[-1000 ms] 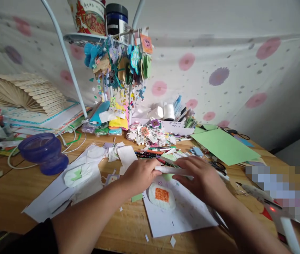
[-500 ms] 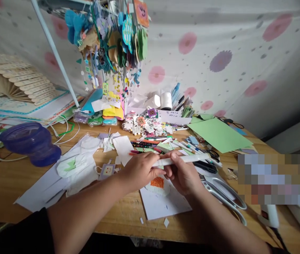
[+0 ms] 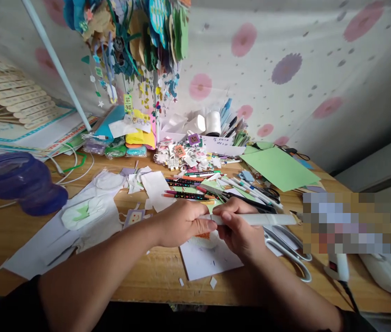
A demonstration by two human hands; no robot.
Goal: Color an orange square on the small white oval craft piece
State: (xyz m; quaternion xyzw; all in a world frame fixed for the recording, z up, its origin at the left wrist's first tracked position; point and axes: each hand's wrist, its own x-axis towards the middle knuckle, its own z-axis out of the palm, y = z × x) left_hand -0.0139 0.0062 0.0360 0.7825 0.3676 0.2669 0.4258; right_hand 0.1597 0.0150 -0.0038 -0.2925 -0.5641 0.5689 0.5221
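Note:
My left hand [image 3: 180, 222] and my right hand [image 3: 239, 230] both grip a long white stick [image 3: 267, 219], lying level above the table with its free end pointing right. The left fingers pinch its left end; the right fingers wrap round it just beside them. Under the hands a white paper sheet [image 3: 209, 260] lies on the wooden table [image 3: 19, 240]. A small white piece with an orange stitched square [image 3: 203, 236] peeks out below my hands.
Large scissors [image 3: 287, 249] lie right of my hands, a glue gun [image 3: 341, 267] farther right. Pens and pencils [image 3: 191, 189] and paper scraps lie behind. A green sheet [image 3: 278, 168], a purple bowl [image 3: 19, 182], a hanging paper mobile [image 3: 136, 41] and a wooden fan [image 3: 5, 99] surround.
My hands closed on the white stick and lifted it off the sheet, drawing it toward me. The view tilted down, so the table's things slid up and left.

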